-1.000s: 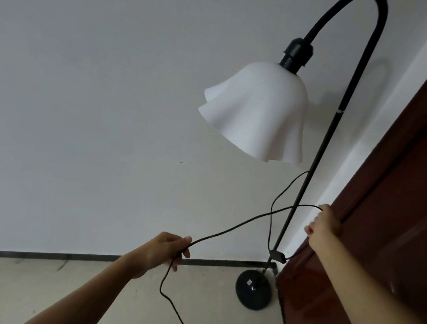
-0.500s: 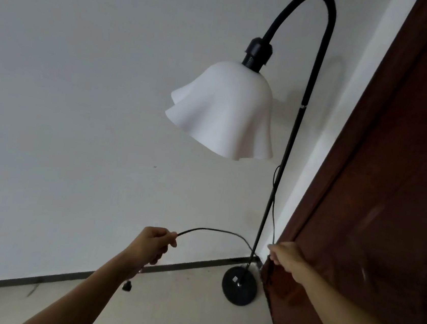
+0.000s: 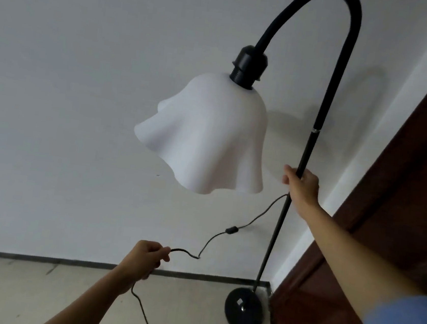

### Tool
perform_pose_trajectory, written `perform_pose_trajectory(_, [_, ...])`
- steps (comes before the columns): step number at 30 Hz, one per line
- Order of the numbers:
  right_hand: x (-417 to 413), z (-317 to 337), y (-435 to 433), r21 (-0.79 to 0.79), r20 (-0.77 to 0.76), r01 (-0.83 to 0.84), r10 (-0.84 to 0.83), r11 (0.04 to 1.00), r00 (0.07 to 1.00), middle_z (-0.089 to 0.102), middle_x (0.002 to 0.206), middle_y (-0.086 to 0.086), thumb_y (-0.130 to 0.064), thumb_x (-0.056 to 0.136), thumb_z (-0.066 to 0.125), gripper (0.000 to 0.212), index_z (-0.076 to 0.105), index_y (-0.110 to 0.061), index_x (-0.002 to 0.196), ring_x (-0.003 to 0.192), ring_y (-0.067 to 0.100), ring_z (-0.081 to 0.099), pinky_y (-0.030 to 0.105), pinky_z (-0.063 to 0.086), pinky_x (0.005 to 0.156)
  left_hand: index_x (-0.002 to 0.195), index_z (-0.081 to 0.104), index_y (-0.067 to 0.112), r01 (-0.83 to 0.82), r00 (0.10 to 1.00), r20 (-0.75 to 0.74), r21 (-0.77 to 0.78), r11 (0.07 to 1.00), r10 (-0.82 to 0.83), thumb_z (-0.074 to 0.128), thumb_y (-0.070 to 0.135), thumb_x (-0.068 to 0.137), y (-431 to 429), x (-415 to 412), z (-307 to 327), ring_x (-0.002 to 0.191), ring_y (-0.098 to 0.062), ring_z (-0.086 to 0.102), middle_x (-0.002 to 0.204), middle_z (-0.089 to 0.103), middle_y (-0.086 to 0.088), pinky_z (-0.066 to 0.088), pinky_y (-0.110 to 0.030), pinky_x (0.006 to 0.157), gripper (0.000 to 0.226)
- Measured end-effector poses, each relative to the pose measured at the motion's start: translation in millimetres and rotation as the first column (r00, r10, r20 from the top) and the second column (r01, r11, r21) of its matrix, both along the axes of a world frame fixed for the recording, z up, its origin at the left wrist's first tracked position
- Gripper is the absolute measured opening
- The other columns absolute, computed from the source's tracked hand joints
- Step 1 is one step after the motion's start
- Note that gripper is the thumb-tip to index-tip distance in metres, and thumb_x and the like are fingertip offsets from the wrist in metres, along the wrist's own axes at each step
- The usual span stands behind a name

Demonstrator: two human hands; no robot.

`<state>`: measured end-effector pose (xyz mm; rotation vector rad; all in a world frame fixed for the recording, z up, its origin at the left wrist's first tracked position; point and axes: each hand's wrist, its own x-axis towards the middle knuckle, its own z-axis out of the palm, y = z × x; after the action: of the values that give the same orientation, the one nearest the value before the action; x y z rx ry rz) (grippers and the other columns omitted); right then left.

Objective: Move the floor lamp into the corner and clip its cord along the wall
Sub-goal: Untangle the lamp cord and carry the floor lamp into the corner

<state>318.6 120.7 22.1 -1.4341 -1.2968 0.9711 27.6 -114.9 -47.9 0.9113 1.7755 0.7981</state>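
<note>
Black metal fills my right hand [image 3: 302,185]: my fingers are wrapped tight round the pole [image 3: 303,161] of the lamp [image 3: 273,238], about halfway up, just right of the white shade [image 3: 207,137]. The base [image 3: 243,313] sits on the floor [image 3: 32,293] in the far right corner, close against the brown door [image 3: 388,208] and near the wall [image 3: 68,92]. My left hand [image 3: 147,258] is closed in a fist on the cord [image 3: 208,244], which runs up and right past its inline switch [image 3: 231,229] to the pole just below my right hand, and trails down from my fist to the near floor.
</note>
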Motion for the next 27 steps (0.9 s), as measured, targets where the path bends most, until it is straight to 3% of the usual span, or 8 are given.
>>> perform_pose_trajectory(2, [-6, -1, 14, -0.032, -0.119, -0.058, 0.054, 0.998, 0.991, 0.053, 0.054, 0.003, -0.034, 0.086, 0.063, 0.039, 0.051, -0.014, 0.055, 0.050, 0.018, 0.053, 0.035, 0.048, 0.063, 0.076, 0.068, -0.001, -0.052, 0.999, -0.016, -0.015, 0.999, 0.051, 0.056, 0.025, 0.092, 7, 8, -7, 0.041, -0.009, 0.033, 0.049, 0.041, 0.002, 0.026, -0.023, 0.042, 0.033])
perform_pose_trajectory(4, [-13, -1, 19, -0.058, -0.163, -0.123, 0.112, 0.991, 0.980, 0.038, 0.045, 0.000, -0.034, 0.088, 0.063, 0.048, 0.037, -0.016, 0.051, 0.038, 0.013, 0.036, 0.027, 0.035, 0.047, 0.074, 0.069, 0.001, -0.106, 0.994, -0.024, -0.031, 0.994, 0.105, 0.056, 0.024, 0.092, 11, 17, -12, 0.042, -0.010, 0.033, 0.051, 0.042, 0.001, 0.025, -0.022, 0.041, 0.032])
perform_pose_trajectory(7, [-25, -4, 25, -0.056, -0.130, -0.215, 0.207, 0.975, 0.970, 0.030, 0.036, -0.006, -0.041, 0.087, 0.060, 0.054, 0.030, -0.016, 0.050, 0.034, 0.012, 0.026, 0.020, 0.023, 0.039, 0.072, 0.068, 0.003, -0.170, 0.985, -0.022, -0.056, 0.984, 0.169, 0.057, 0.024, 0.091, 11, 29, -19, 0.042, -0.010, 0.029, 0.052, 0.040, 0.000, 0.021, -0.020, 0.040, 0.031])
perform_pose_trajectory(13, [-75, -3, 12, -0.010, -0.109, -0.307, 0.304, 0.952, 0.946, 0.026, 0.051, 0.001, -0.036, 0.086, 0.059, 0.049, 0.025, -0.020, 0.054, 0.042, 0.014, 0.024, 0.027, 0.020, 0.046, 0.073, 0.069, 0.002, -0.289, 0.956, -0.061, -0.050, 0.956, 0.286, 0.059, 0.028, 0.090, -7, 28, -20, 0.040, -0.010, 0.028, 0.053, 0.041, -0.001, 0.021, -0.020, 0.039, 0.032])
perform_pose_trajectory(17, [-122, 4, -7, 0.011, -0.071, -0.391, 0.391, 0.920, 0.918, 0.026, 0.048, -0.003, -0.029, 0.090, 0.058, 0.051, 0.023, -0.021, 0.053, 0.032, 0.006, 0.022, 0.024, 0.020, 0.044, 0.071, 0.069, 0.006, -0.401, 0.914, -0.087, -0.044, 0.915, 0.397, 0.060, 0.028, 0.089, -37, 11, -11, 0.041, -0.012, 0.029, 0.052, 0.041, 0.000, 0.021, -0.021, 0.041, 0.030])
perform_pose_trajectory(27, [-286, 30, -102, 0.041, -0.055, -0.665, 0.666, 0.746, 0.744, 0.025, 0.047, -0.004, -0.027, 0.088, 0.056, 0.049, 0.024, -0.021, 0.052, 0.039, 0.010, 0.022, 0.026, 0.020, 0.045, 0.076, 0.068, 0.003, -0.641, 0.767, -0.084, -0.033, 0.767, 0.637, 0.056, 0.028, 0.092, -162, -82, -5, 0.041, -0.010, 0.029, 0.054, 0.041, 0.000, 0.021, -0.021, 0.039, 0.032])
